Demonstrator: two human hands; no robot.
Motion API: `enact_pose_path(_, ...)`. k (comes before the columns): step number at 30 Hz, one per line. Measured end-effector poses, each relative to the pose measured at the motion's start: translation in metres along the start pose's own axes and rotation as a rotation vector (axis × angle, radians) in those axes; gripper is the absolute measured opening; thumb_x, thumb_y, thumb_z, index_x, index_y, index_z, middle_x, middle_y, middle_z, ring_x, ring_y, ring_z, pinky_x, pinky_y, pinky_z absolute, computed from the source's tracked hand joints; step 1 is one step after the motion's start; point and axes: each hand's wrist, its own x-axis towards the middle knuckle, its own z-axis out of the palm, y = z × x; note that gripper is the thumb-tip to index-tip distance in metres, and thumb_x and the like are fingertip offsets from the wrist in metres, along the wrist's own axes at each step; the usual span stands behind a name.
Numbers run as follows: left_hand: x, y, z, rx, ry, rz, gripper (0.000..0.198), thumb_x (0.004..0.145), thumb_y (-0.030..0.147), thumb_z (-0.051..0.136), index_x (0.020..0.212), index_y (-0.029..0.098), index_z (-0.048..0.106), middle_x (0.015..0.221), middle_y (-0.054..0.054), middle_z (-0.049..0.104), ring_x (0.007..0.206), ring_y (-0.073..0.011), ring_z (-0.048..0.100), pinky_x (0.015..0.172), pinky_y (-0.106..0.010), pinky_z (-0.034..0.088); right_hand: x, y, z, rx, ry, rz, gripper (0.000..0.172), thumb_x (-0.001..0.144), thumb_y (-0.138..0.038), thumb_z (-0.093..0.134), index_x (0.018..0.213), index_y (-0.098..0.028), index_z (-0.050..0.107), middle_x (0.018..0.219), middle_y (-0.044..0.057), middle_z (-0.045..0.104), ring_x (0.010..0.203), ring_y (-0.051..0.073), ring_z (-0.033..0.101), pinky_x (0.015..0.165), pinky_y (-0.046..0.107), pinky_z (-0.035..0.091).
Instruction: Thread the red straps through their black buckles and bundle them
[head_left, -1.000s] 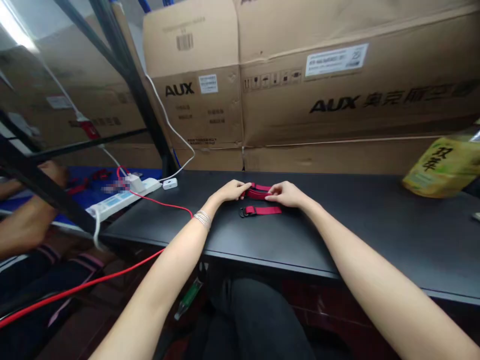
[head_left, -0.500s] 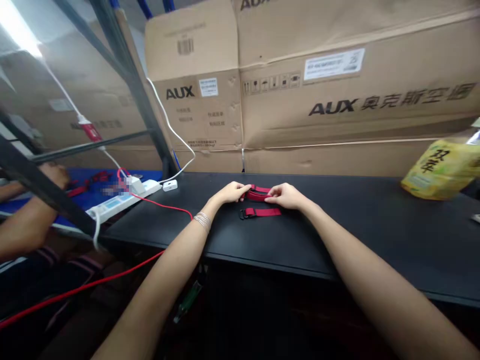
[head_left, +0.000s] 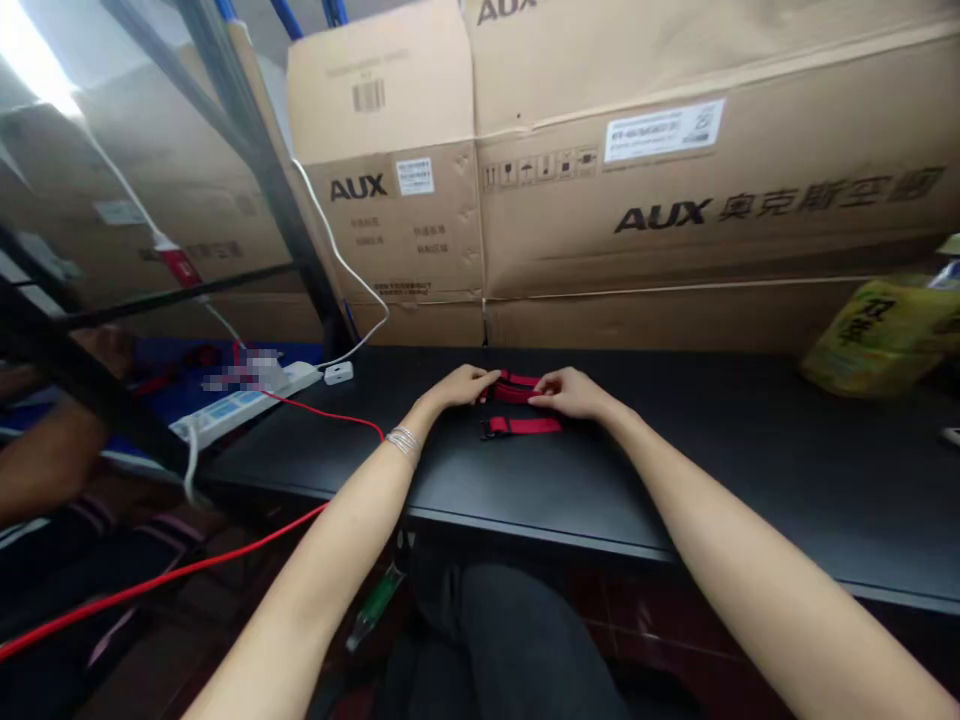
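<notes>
Between my two hands a red webbing strap is held just above the black tabletop. My left hand pinches its left end, thumb and fingers closed. On its right end, my right hand is closed in a similar pinch. Nearer to me lies a second short red strap with a black buckle at its left end; neither hand touches it. Behind the held piece, another stretch of red webbing shows, and I cannot tell whether it belongs to the same strap.
Large cardboard boxes stand along the table's back edge. A white power strip and a red cable lie at the left, beside a dark metal frame. Far right stands a yellow bag. A co-worker's arm shows at far left.
Both hands keep nearly the same place and hold on the strap. The picture is brighter low down, where my dark-clothed leg now shows. The co-worker's arm has shifted slightly.
</notes>
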Motion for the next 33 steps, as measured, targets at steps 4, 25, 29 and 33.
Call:
enact_pose_path(4, 0.0005, -0.0003, 0.0004, -0.018, -0.005, -0.001, 0.059, 0.076, 0.068, 0.038, 0.06, 0.014, 0.056, 0.052, 0.0, 0.053, 0.045, -0.0103, 0.045, 0.048, -0.023, 0.033, -0.0009, -0.0013, -0.0004, -0.009, 0.003, 0.001, 0.022, 0.067, -0.037, 0.065, 0.074, -0.017, 0.067, 0.061, -0.001, 0.061, 0.057, 0.011, 0.051, 0.052, 0.022, 0.035)
enact_pose_path(25, 0.0005, -0.0006, -0.0003, 0.0, -0.008, -0.003, 0.06, 0.075, 0.069, 0.037, 0.061, 0.014, 0.056, 0.052, 0.0, 0.053, 0.046, -0.0107, 0.047, 0.049, -0.024, 0.034, -0.0004, -0.0001, -0.0001, -0.014, -0.002, 0.001, 0.024, 0.068, -0.039, 0.064, 0.076, -0.016, 0.066, 0.06, -0.001, 0.06, 0.055, 0.011, 0.049, 0.051, 0.022, 0.033)
enact_pose_path(29, 0.0005, -0.0001, -0.0002, 0.002, -0.007, -0.011, 0.06, 0.076, 0.069, 0.037, 0.06, 0.014, 0.056, 0.052, 0.0, 0.052, 0.046, -0.0104, 0.046, 0.048, -0.023, 0.033, 0.0, 0.0001, 0.0003, -0.017, -0.002, 0.009, 0.023, 0.068, -0.038, 0.063, 0.075, -0.017, 0.066, 0.061, -0.001, 0.061, 0.055, 0.011, 0.05, 0.051, 0.022, 0.033)
enact_pose_path(33, 0.0008, -0.0001, -0.0001, 0.008, -0.009, 0.0, 0.062, 0.076, 0.069, 0.037, 0.065, 0.012, 0.059, 0.054, -0.002, 0.055, 0.045, -0.0102, 0.045, 0.047, -0.023, 0.033, 0.0014, 0.0031, 0.0014, -0.017, 0.001, -0.008, 0.023, 0.068, -0.038, 0.064, 0.076, -0.016, 0.066, 0.062, -0.001, 0.061, 0.056, 0.011, 0.05, 0.052, 0.022, 0.034)
